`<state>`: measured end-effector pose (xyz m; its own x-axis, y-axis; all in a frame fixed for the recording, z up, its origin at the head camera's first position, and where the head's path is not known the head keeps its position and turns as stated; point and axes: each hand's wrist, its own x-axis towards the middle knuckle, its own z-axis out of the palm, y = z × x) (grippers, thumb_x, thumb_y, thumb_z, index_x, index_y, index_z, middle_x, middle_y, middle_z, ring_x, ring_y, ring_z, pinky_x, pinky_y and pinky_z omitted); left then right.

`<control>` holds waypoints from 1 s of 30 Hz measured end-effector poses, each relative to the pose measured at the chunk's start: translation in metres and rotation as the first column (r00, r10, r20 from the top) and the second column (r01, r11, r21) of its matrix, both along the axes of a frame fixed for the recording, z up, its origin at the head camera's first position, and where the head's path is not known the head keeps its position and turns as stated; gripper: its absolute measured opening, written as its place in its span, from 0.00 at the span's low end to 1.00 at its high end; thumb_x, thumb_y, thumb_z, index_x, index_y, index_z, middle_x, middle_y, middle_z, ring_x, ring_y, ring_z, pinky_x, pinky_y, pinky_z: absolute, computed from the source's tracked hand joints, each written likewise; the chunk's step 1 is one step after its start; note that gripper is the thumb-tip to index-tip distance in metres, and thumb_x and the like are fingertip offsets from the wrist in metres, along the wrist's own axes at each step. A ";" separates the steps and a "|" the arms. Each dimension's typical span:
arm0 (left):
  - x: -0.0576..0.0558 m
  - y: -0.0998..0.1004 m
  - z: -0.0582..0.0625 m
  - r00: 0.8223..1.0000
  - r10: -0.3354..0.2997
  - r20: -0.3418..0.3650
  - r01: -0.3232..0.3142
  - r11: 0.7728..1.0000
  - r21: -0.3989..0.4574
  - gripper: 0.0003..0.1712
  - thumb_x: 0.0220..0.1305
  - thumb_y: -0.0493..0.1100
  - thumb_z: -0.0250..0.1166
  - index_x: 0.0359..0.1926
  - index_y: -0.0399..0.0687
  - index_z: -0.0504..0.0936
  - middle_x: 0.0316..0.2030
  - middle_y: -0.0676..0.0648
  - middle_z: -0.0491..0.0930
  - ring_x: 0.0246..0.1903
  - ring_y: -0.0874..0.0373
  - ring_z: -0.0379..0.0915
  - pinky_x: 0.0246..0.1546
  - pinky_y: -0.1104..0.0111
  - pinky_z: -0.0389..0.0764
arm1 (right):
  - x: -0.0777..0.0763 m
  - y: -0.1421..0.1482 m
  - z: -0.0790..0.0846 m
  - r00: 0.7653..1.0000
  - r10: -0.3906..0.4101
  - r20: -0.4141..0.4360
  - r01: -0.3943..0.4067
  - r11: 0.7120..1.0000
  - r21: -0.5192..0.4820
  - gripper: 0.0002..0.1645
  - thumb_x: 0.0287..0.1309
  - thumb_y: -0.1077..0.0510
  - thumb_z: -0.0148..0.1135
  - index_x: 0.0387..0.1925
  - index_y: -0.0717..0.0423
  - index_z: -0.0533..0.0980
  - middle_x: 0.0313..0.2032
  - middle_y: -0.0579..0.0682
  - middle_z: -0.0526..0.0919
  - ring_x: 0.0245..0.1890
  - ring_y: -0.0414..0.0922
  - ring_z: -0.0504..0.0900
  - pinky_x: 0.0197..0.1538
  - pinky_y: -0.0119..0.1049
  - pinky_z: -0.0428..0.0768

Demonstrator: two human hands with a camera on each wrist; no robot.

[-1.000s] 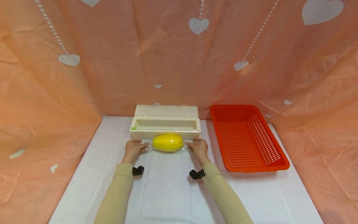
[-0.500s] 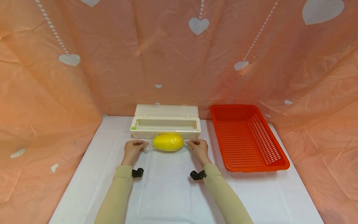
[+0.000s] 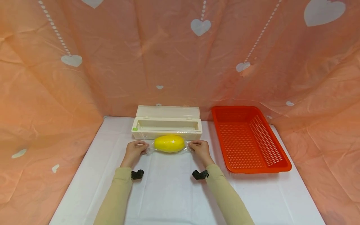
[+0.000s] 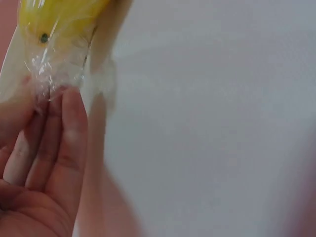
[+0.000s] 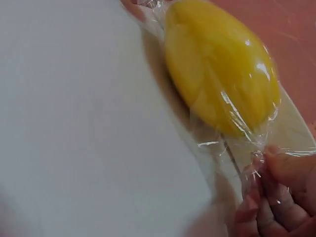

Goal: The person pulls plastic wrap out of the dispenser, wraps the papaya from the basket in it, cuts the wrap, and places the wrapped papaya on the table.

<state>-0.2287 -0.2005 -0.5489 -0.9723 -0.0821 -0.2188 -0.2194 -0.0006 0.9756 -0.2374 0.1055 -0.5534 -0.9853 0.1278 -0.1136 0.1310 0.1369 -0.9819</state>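
Observation:
A shiny yellow fruit (image 3: 169, 143), long and oval like a papaya, is wrapped in clear cling film. A small dark stem spot shows on its left end in the left wrist view. My left hand (image 3: 135, 151) pinches the gathered film (image 4: 54, 74) at that end between thumb and fingers. On the other side, my right hand (image 3: 201, 151) pinches the film (image 5: 256, 148) just past the fruit's right end. Film stretches from the fruit to both hands. Close behind the fruit stands a cream cling film dispenser (image 3: 140, 135) with its lid raised.
A red perforated plastic basket (image 3: 225, 150) stands to the right of the dispenser. White cloth covers the table (image 3: 168, 193). A peach curtain (image 3: 168, 62) with white hearts encloses the back and sides. Each wrist wears a black camera mount (image 3: 137, 174).
Both hands keep their pinch on the cling film, and their wrists have shifted slightly outward and toward the body. The fruit, dispenser and basket stay in place.

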 end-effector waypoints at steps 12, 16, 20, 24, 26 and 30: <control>0.001 -0.001 0.002 0.994 0.019 0.108 -0.026 0.998 0.060 0.20 0.64 0.33 0.62 0.52 0.21 0.74 0.36 0.43 0.83 0.30 0.60 0.80 0.35 0.69 0.83 | 0.002 0.005 -0.002 0.996 0.064 0.056 -0.058 0.994 -0.093 0.11 0.57 0.66 0.65 0.40 0.73 0.80 0.32 0.55 0.85 0.28 0.38 0.81 0.35 0.29 0.81; 0.002 -0.004 0.001 0.992 0.031 0.124 -0.042 0.995 0.086 0.20 0.63 0.33 0.64 0.52 0.22 0.74 0.33 0.45 0.84 0.30 0.61 0.81 0.35 0.69 0.83 | 0.003 0.006 -0.002 0.995 0.074 0.065 -0.066 0.991 -0.118 0.12 0.58 0.67 0.63 0.42 0.73 0.80 0.32 0.56 0.85 0.29 0.38 0.82 0.35 0.29 0.81; 0.003 -0.007 0.001 0.991 0.029 0.132 -0.044 0.993 0.112 0.20 0.62 0.32 0.64 0.53 0.23 0.74 0.33 0.46 0.83 0.30 0.61 0.81 0.36 0.68 0.83 | 0.003 0.006 -0.004 0.995 0.064 0.073 -0.053 0.988 -0.142 0.12 0.59 0.69 0.62 0.42 0.75 0.79 0.32 0.57 0.85 0.28 0.38 0.82 0.34 0.29 0.81; 0.005 -0.008 0.001 0.993 0.010 0.117 -0.026 0.991 0.132 0.20 0.64 0.30 0.62 0.54 0.22 0.72 0.36 0.45 0.83 0.32 0.61 0.81 0.38 0.68 0.83 | 0.002 0.006 -0.005 0.996 0.043 0.073 -0.033 0.991 -0.132 0.11 0.58 0.69 0.63 0.42 0.75 0.79 0.32 0.57 0.85 0.28 0.38 0.81 0.34 0.29 0.82; 0.005 -0.009 0.001 0.994 0.003 0.107 -0.017 0.991 0.136 0.20 0.64 0.30 0.61 0.54 0.21 0.72 0.37 0.44 0.83 0.32 0.61 0.81 0.38 0.68 0.83 | 0.001 0.006 -0.005 0.997 0.030 0.071 -0.021 0.993 -0.120 0.11 0.57 0.69 0.63 0.41 0.75 0.80 0.32 0.57 0.85 0.27 0.38 0.81 0.34 0.29 0.81; 0.005 -0.009 0.002 0.995 -0.006 0.097 -0.007 0.992 0.123 0.20 0.64 0.30 0.61 0.54 0.21 0.72 0.36 0.44 0.83 0.30 0.61 0.81 0.37 0.69 0.83 | 0.001 0.006 -0.005 0.998 0.006 0.055 -0.001 0.996 -0.090 0.11 0.56 0.69 0.64 0.39 0.76 0.80 0.32 0.59 0.85 0.27 0.39 0.82 0.34 0.31 0.82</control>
<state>-0.2240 -0.2094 -0.5469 -0.9459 -0.0491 -0.3207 -0.3132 -0.1199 0.9421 -0.2365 0.1111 -0.5588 -0.9776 0.1117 -0.1786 0.1850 0.0494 -0.9815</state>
